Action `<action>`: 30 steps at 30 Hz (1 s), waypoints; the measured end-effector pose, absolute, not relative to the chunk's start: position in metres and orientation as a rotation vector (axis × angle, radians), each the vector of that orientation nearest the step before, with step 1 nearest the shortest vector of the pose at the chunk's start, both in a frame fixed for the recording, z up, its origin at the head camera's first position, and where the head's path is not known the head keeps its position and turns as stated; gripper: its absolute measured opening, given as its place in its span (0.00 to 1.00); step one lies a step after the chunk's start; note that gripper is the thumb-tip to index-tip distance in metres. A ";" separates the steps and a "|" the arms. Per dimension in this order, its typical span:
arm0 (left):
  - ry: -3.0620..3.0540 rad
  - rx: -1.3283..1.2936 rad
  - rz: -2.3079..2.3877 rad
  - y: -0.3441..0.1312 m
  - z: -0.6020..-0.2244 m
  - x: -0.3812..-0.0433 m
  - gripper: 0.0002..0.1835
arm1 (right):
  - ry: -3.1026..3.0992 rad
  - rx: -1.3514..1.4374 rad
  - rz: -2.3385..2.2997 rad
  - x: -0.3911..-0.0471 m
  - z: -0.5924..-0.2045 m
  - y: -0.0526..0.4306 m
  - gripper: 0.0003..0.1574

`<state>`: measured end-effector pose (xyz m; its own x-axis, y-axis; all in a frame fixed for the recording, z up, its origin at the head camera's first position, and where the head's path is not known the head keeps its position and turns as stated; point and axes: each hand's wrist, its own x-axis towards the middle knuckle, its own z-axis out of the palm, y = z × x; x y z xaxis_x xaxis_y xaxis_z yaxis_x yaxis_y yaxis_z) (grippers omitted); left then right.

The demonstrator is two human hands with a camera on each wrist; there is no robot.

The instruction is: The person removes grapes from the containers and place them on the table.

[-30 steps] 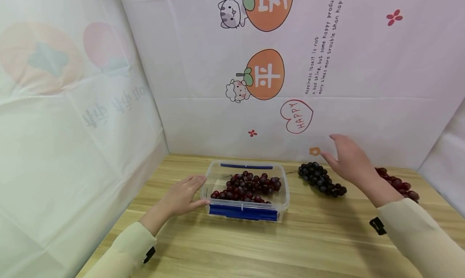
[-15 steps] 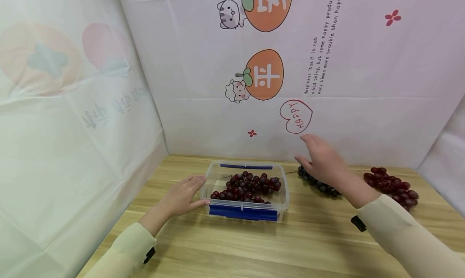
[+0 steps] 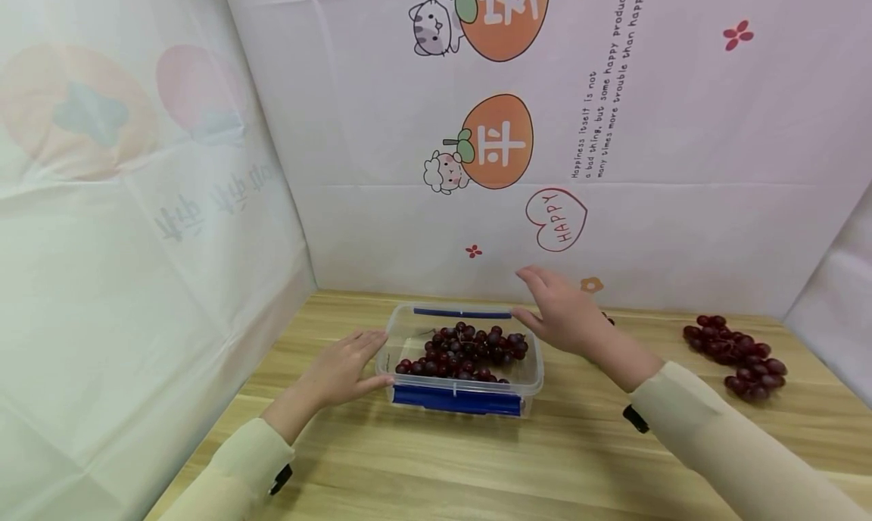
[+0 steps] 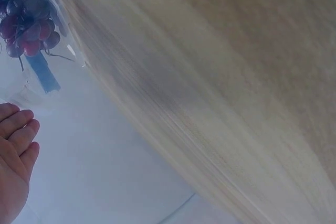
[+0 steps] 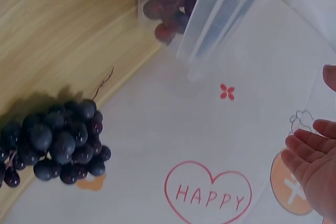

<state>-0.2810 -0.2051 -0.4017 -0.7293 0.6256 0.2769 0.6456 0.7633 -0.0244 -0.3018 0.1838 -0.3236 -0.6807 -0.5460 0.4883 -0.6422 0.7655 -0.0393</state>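
Note:
A clear plastic box (image 3: 534, 369) with blue clips stands on the table, and dark red grapes (image 3: 470, 347) lie inside it. My left hand (image 3: 344, 366) rests against the box's left side with its fingers straight. Over the box's back right corner is my right hand (image 3: 562, 309), thumb and fingers spread and holding nothing; whether it touches the rim I cannot tell. A bunch of black grapes (image 5: 63, 142) lies right of the box in the right wrist view, mostly hidden behind my right arm in the head view. Farther right lies a bunch of red grapes (image 3: 736, 354).
The wooden table (image 3: 436, 460) meets a white printed cloth (image 3: 381, 226) at its back edge. Another white cloth (image 3: 170, 301) hangs along the left side.
My right hand has moved left, from above the black grapes to the box's right side, and now hides most of those grapes. My left hand and the box have stayed put.

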 end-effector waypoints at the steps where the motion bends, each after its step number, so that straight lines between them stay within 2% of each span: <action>1: -2.692 -0.991 -0.108 -0.205 -0.402 -0.281 0.44 | -2.507 0.908 0.281 -0.302 -0.325 0.181 0.40; 14: -2.700 -0.988 -0.106 -0.204 -0.401 -0.281 0.44 | -2.606 1.023 0.253 -0.310 -0.345 0.154 0.39; 30: -2.737 -0.975 -0.082 -0.204 -0.399 -0.278 0.44 | -2.847 1.018 0.187 -0.329 -0.367 0.137 0.37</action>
